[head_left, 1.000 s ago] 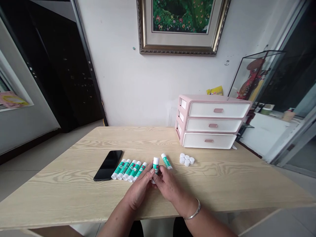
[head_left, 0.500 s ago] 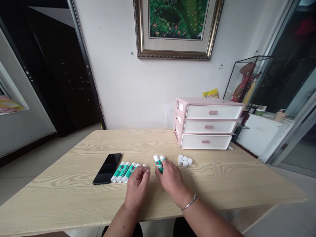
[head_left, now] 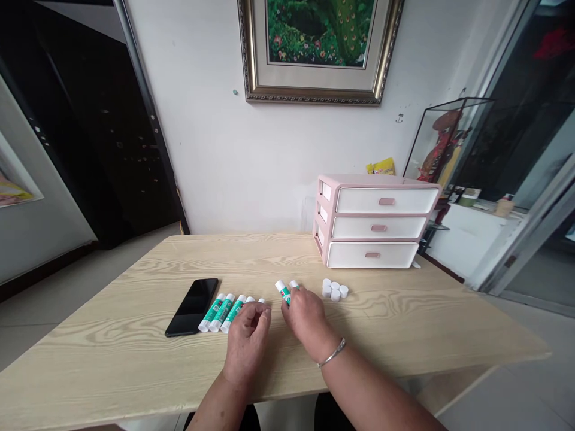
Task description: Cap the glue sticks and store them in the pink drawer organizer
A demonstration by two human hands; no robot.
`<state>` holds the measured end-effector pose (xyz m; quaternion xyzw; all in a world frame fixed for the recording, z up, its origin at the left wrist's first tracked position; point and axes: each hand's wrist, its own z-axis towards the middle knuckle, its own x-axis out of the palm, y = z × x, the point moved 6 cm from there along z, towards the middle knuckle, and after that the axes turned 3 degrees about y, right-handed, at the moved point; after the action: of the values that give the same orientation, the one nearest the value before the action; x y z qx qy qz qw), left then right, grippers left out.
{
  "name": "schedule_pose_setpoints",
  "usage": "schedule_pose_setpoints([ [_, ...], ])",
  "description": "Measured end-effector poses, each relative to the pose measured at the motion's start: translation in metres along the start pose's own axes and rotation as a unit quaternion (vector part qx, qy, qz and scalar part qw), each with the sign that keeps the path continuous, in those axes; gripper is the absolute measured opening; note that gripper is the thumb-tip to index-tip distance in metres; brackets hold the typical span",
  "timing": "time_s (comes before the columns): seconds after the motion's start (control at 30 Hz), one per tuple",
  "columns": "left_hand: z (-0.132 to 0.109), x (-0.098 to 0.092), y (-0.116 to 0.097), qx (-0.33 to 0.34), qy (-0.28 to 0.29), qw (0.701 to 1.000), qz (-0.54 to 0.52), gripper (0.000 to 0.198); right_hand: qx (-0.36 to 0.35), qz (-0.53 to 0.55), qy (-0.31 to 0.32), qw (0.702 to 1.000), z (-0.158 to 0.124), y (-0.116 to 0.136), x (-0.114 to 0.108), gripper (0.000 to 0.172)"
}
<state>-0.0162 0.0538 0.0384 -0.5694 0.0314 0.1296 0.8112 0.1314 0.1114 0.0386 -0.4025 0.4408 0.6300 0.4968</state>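
My right hand (head_left: 306, 317), with a bracelet at the wrist, is closed around a green-and-white glue stick (head_left: 284, 291), which tilts away from me. The white end of a second glue stick (head_left: 294, 284) shows just beyond its fingers, mostly hidden. My left hand (head_left: 248, 335) rests with curled fingers close together; whatever they may hold is hidden. Beside and behind it lies a row of several glue sticks (head_left: 222, 312), the rightmost partly covered by the hand. Several small white caps (head_left: 335, 290) stand in a cluster to the right of my right hand.
A black phone (head_left: 192, 307) lies left of the row of glue sticks on the wooden table (head_left: 135, 365). At the back right stands a pink-and-white drawer unit (head_left: 377, 227), a yellow packet (head_left: 381, 166) showing above it. A framed picture (head_left: 314, 96) hangs on the wall.
My right hand has shifted slightly, and the glue stick in it tilts further to the left, with less of it showing. My left hand stays nearly still. The view has moved a little.
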Motion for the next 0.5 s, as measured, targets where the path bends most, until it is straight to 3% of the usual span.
schedule_pose_setpoints([
  [0.17, -0.001, 0.0, -0.002, 0.003, 0.003, 1.0, 0.005, 0.025, -0.018, -0.009, -0.003, 1.0, -0.002, 0.0, 0.004, 0.018],
  [0.3, -0.001, -0.002, -0.003, -0.001, -0.015, 1.0, 0.005, 0.022, -0.027, 0.016, -0.052, 0.998, -0.003, -0.008, 0.009, 0.027],
  [0.5, 0.001, -0.02, -0.002, 0.047, -0.105, 0.989, 0.098, 0.02, 0.019, 0.032, -0.146, 0.989, 0.002, -0.058, 0.002, 0.028],
])
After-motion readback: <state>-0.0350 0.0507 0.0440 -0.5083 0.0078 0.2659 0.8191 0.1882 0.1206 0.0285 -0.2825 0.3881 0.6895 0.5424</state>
